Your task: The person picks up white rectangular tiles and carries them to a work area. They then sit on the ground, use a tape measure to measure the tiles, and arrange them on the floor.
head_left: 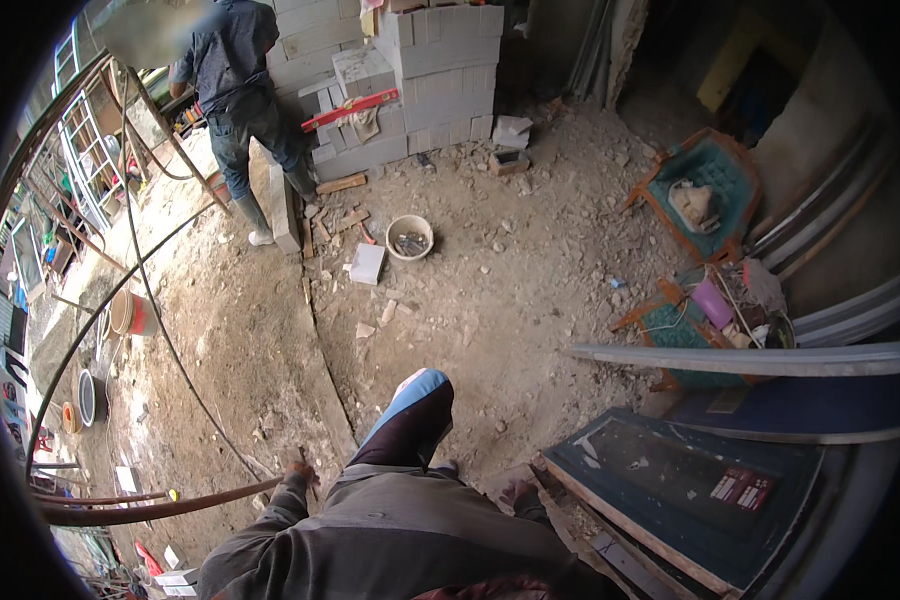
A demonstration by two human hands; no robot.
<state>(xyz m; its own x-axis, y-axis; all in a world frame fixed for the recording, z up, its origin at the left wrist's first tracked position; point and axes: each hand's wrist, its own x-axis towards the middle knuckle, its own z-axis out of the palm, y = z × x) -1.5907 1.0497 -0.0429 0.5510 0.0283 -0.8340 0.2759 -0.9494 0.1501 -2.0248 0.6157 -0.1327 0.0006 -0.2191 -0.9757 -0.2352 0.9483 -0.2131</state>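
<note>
- Left hand (298, 470) low by the near end of a long rusty bar (160, 503), fingers curled around it, grip only partly visible.
- Right hand (516, 492) down beside dark framed panel (685, 490); finger spread impossible to tell.
- Bar apparently lifted at one end only, still to be carried; grey block wall (410, 80) beyond only partly built.

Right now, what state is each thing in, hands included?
Left hand: on the end of a long curved pipe.
Right hand: resting on a dark panel's edge; grip unclear.
Bucket: upright, holding small items.
Red level: lying tilted across the block wall.
Green chair: tipped over.
</note>
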